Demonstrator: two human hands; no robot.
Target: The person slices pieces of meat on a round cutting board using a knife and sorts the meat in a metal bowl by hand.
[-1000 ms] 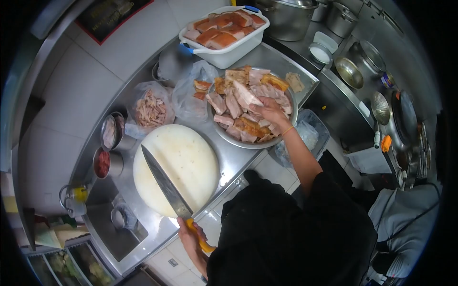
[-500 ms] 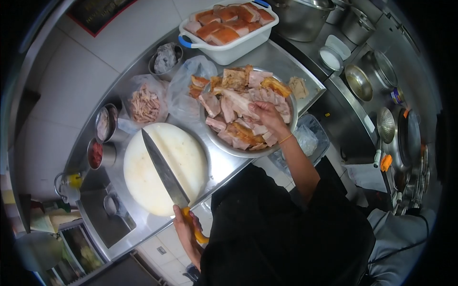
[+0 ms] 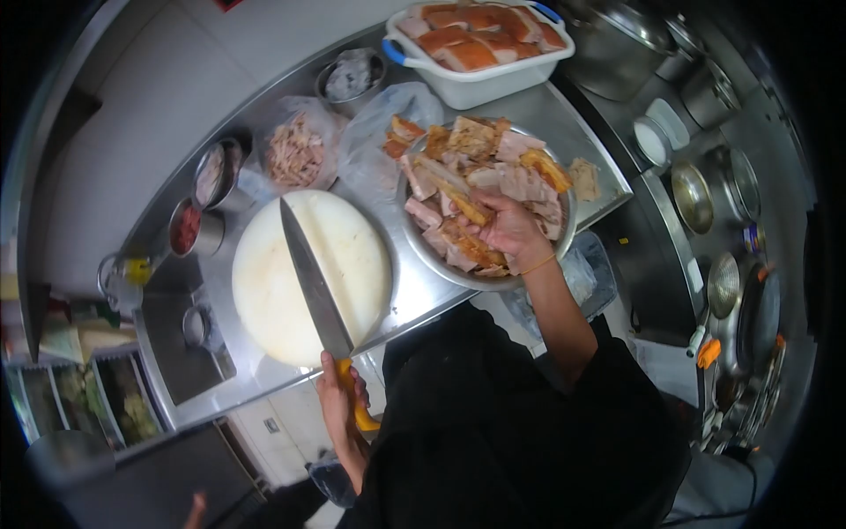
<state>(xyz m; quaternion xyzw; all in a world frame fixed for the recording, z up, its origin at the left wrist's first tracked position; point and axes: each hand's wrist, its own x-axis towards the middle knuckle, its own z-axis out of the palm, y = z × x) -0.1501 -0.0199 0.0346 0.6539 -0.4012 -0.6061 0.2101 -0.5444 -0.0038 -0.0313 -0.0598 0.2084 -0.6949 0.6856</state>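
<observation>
My left hand is wrapped round the yellow handle of a large knife. The blade lies across a round white cutting board, its tip pointing away from me. Over a metal bowl heaped with cut meat, my right hand is closed on a long meat piece with a golden-brown edge. The hand hides part of that piece and some of the meat beneath.
A white tub of orange-skinned meat stands behind the bowl. Plastic bags and metal containers line the counter's back. Left is a sink; right are pots and pans. Another person's hand shows at lower left.
The view has shifted, moving the bowl and tub rightward in frame. My right hand has turned palm upward, and the meat piece now shows its golden-brown edge. Another person's hand has appeared at lower left.
</observation>
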